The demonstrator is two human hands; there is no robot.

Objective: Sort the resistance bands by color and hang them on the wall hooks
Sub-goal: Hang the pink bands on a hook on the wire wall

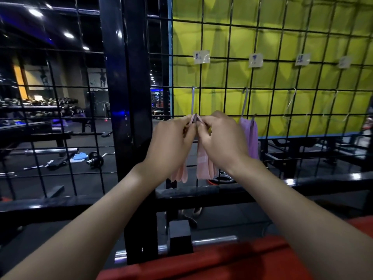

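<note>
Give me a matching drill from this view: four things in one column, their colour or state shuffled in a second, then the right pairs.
Things:
1. pink bands
2. purple band
3. hands, left and right
4. far-right hook

States:
A. hangs alone from the second hook
B. bare, holds nothing
C. pinch at the first hook
D. drape below the hands

Pairs: 1-D, 2-A, 3-C, 4-B

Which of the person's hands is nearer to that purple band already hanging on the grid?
The right hand. It sits just left of the purple band, almost beside it, pinching the pink bands at a hook. The left hand is farther left, beyond the right hand.
</note>
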